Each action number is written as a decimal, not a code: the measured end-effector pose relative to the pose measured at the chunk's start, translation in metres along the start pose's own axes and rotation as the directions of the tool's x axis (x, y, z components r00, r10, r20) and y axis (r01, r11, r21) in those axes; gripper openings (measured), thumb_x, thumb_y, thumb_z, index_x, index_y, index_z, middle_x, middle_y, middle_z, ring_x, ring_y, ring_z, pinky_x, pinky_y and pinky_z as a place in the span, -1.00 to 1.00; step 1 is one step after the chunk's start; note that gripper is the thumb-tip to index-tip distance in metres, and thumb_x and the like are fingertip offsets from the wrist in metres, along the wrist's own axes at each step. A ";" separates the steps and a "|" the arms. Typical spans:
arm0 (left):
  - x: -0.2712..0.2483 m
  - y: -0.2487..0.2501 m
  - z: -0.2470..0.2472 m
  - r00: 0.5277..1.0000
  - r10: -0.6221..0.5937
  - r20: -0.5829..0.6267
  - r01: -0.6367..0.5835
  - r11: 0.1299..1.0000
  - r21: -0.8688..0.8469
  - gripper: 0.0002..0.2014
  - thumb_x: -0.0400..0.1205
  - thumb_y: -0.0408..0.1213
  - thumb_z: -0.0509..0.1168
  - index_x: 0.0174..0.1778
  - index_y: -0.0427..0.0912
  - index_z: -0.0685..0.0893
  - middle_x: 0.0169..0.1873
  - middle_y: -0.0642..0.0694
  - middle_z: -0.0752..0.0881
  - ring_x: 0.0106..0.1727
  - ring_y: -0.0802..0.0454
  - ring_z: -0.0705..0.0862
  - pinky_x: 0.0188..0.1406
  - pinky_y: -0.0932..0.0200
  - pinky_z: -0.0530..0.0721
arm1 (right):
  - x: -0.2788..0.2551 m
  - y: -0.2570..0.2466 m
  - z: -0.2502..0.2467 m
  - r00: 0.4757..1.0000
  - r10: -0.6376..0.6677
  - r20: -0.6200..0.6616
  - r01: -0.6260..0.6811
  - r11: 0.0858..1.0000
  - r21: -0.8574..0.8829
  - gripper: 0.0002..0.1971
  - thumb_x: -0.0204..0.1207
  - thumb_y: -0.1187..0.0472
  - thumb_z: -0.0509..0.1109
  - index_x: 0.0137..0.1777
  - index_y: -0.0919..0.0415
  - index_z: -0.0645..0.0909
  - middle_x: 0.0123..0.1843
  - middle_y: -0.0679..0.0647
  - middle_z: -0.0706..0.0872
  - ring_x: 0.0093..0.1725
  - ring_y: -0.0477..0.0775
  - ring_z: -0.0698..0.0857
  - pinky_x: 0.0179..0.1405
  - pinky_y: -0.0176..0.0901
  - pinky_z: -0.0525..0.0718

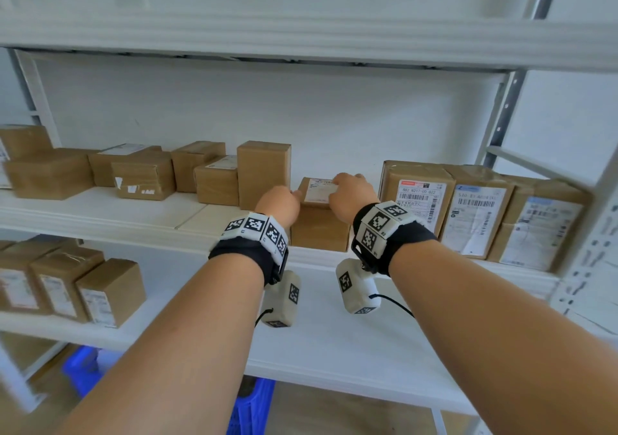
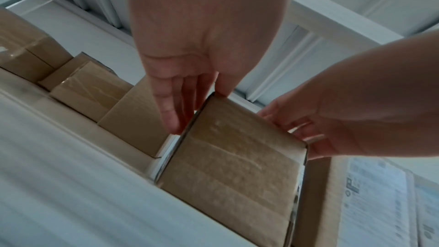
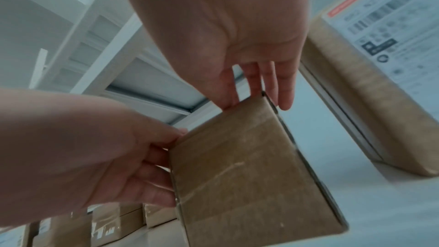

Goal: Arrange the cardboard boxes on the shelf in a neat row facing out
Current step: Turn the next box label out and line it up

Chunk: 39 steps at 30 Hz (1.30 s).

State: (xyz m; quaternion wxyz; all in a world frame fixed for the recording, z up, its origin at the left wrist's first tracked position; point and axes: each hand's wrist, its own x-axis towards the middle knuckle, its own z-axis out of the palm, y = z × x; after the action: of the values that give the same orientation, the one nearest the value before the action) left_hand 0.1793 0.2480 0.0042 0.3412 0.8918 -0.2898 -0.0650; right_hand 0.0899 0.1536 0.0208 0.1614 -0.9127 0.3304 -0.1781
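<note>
holding labelled box (image 1: pixel 319 227): left hand (image 1: pixel 279 205), right hand (image 1: pixel 351 190); nearby label (image 1: pixel 418 200) reads "n217-00".

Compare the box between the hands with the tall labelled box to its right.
Label: the held box has it on top, plain cardboard facing out; the red-label box shows it out front.
Height: the held box is lower than the red-label box.
Contact: the left hand and right hand hold the held box; the red-label box is untouched.
Both are brown cardboard, same shelf.
</note>
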 end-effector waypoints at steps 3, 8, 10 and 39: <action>-0.005 -0.003 0.002 0.999 -0.044 -0.002 0.044 0.999 -0.007 -0.48 0.80 -0.09 -0.05 0.30 -0.47 0.61 0.19 -0.41 0.70 0.19 -0.31 0.70 0.04 0.00 0.54 | -0.003 0.004 0.003 0.992 0.116 0.056 -0.122 0.987 0.109 -0.65 0.62 0.22 0.14 0.31 0.38 0.49 0.18 0.27 0.61 0.13 0.27 0.63 0.02 -0.04 0.62; -0.005 -0.005 0.002 0.999 -0.046 -0.011 0.045 0.999 -0.030 -0.54 0.80 -0.12 -0.01 0.27 -0.42 0.62 -0.03 -0.33 0.71 0.14 -0.29 0.72 -0.05 0.03 0.51 | -0.010 0.008 0.003 0.986 0.146 0.077 -0.159 0.968 0.193 -0.83 0.63 0.18 0.14 0.02 0.27 0.47 -0.06 0.18 0.62 -0.13 0.18 0.61 -0.36 -0.17 0.51; -0.006 -0.005 0.000 1.000 0.003 -0.023 -0.004 1.000 -0.028 -0.61 0.79 -0.17 0.04 0.23 -0.38 0.64 -0.05 -0.27 0.71 0.11 -0.26 0.73 -0.02 0.04 0.55 | -0.011 0.008 0.004 0.988 0.148 0.049 -0.155 0.961 0.227 -0.82 0.59 0.20 0.16 0.03 0.30 0.48 -0.03 0.20 0.63 -0.15 0.18 0.61 -0.45 -0.19 0.47; -0.024 0.010 0.014 0.971 0.199 -0.133 -0.218 0.965 -0.147 -0.09 0.64 -0.47 0.23 0.69 0.12 -0.25 0.53 -0.21 0.38 0.01 -0.06 0.68 -0.22 0.15 0.63 | -0.039 0.023 0.003 0.959 0.051 -0.279 0.030 0.960 0.278 -0.67 0.54 0.49 0.16 0.31 0.39 0.35 0.30 0.29 0.51 0.12 0.27 0.65 -0.12 -0.08 0.59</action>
State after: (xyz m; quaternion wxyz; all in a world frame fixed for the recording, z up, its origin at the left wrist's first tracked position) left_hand 0.1498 0.2476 -0.0015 0.4333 0.8281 -0.3556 0.0005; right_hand 0.0510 0.1627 -0.0001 0.2403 -0.8441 0.3265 -0.3510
